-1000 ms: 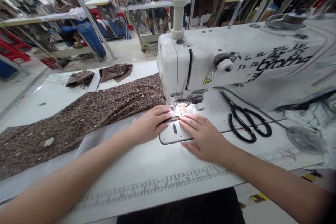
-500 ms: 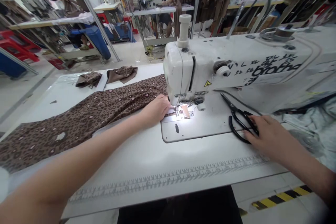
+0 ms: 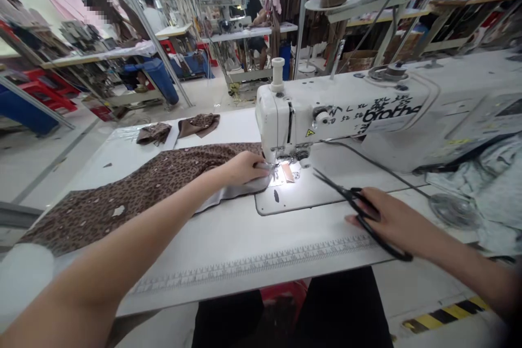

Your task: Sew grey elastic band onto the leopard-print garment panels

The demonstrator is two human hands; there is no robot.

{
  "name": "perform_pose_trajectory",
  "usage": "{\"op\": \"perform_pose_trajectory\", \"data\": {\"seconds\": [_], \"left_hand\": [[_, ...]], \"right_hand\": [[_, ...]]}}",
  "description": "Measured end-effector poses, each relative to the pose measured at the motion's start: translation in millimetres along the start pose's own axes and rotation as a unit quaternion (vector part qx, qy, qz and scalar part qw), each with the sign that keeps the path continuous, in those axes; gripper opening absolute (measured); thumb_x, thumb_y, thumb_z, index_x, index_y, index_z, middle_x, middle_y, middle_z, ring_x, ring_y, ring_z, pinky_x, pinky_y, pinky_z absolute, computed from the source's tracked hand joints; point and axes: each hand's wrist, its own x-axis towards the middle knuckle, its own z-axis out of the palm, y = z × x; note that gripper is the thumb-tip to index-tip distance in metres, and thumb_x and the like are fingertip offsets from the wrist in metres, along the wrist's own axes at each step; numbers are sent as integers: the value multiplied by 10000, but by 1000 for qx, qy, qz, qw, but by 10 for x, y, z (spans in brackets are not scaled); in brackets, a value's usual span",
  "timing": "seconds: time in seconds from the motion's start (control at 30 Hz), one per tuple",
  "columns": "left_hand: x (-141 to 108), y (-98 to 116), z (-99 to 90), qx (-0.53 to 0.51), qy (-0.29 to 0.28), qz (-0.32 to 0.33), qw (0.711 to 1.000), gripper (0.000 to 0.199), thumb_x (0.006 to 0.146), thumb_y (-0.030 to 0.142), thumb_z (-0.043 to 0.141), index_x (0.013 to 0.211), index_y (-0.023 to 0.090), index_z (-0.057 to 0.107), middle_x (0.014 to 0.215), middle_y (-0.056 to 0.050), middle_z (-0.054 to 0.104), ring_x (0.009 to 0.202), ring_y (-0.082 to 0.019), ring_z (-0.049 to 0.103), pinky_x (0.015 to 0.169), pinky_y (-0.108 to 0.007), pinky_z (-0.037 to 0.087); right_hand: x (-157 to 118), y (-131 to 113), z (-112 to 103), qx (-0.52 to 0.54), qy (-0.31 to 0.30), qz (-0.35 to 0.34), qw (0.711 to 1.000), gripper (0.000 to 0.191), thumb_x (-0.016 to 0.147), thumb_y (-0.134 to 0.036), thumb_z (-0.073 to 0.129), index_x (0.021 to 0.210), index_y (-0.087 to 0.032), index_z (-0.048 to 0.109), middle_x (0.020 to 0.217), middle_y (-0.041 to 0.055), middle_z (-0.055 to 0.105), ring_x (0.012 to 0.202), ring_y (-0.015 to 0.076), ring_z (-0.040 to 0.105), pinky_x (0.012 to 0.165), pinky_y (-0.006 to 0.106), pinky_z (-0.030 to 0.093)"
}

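Note:
My left hand [image 3: 247, 167] grips the edge of a brown leopard-print fabric [image 3: 163, 182], whose pale underside shows beside the needle area of a white sewing machine [image 3: 279, 119]. The cloth stretches left across the table. In my right hand [image 3: 379, 215] is a pair of black-handled scissors [image 3: 346, 193], lifted over the table front with the blades pointing left toward the needle plate [image 3: 281, 204]. A small orange-tan piece [image 3: 287, 172] sits by the lit presser foot.
Two small leopard-print pieces [image 3: 199, 125] lie at the table's back left. A printed ruler [image 3: 261, 263] runs along the front edge. Pale fabric [image 3: 481, 190] is heaped at the right, near a clear round dish [image 3: 452, 211]. Other people work at machines behind.
My right hand has picked the scissors up and brought them left and nearer to me. My left hand has pulled the fabric edge forward, so its pale underside shows. The view has shifted slightly.

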Motion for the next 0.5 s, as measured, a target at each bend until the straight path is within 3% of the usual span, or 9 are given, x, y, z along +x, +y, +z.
{"op": "perform_pose_trajectory", "data": {"seconds": [0.1,0.23,0.37,0.5], "left_hand": [[-588,228,30,-106,-14,-99,989,322,747,448,573,842,153,662,483,30,467,377,-73,319,385,-207,253],[-1171,467,161,-280,4,-163,946,276,718,422,623,781,153,626,581,18,511,454,-70,383,422,-185,284],[-1367,568,297,-316,18,-166,934,208,713,340,630,782,145,637,531,46,451,438,-47,303,411,-168,217],[-1441,653,354,-339,48,-146,928,157,687,280,642,739,133,651,557,42,489,484,-51,355,460,-168,281]], "right_hand": [[-153,-468,115,31,-26,-31,999,396,719,-565,587,819,-199,475,871,63,555,810,240,547,636,329,466],[-225,-902,252,95,-52,-74,991,395,704,-529,626,860,-206,462,928,60,541,842,233,532,640,316,475],[-263,-1142,283,115,-57,-90,988,365,694,-478,651,819,-213,434,920,48,532,823,217,520,636,310,473],[-401,-1191,341,94,-47,-94,990,336,710,-482,620,734,-218,413,814,35,550,699,202,533,563,305,457]]}}
